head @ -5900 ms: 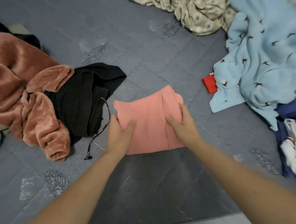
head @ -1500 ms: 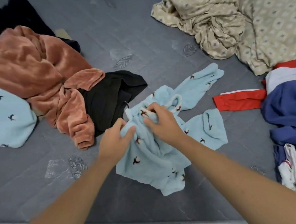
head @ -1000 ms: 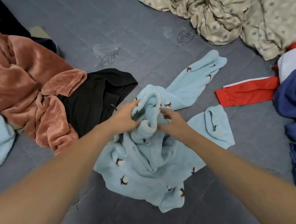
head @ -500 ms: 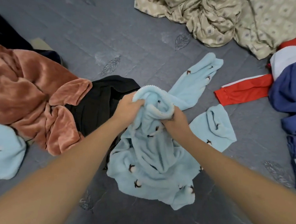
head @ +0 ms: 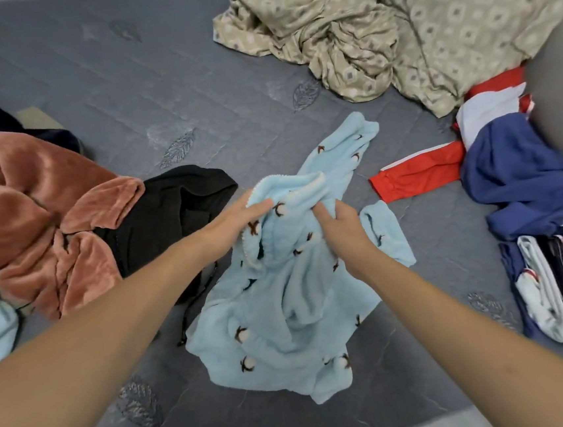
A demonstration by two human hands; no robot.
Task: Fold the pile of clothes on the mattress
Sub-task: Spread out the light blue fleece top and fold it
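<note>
Left fingers (head: 259, 205): the left hand (head: 236, 221) has its fingers nearly straight, laid against the raised collar edge of the light blue fleece top (head: 282, 302), thumb side hidden in the cloth; whether they pinch it I cannot tell.
Right fingers (head: 321, 214): the right hand (head: 343, 228) has its fingers curled into the bunched fleece just below the collar and grips it.
Containers: none in view; everything lies loose on the grey quilted mattress (head: 158, 87).
Where the top is: at the middle of the mattress, near its close edge, its upper part lifted by the hands and the rest crumpled on the surface.
How the top looks: pale blue plush with small dark bird-like marks and white dots, pale trim along the collar, heavily rumpled.
Long axis: runs from the near hem up and away toward the far right, where one sleeve (head: 339, 152) stretches out flat; the second sleeve (head: 385, 234) lies to the right of the right hand.
Left of it: a black garment (head: 170, 217) touching its left edge, then a rust-brown plush garment (head: 33, 220).
Far side: a beige patterned sheet (head: 392, 23), bunched.
Right side: a red and white garment (head: 420, 172), a navy garment (head: 524, 176), and a stack of folded clothes (head: 562, 289) at the mattress edge.
</note>
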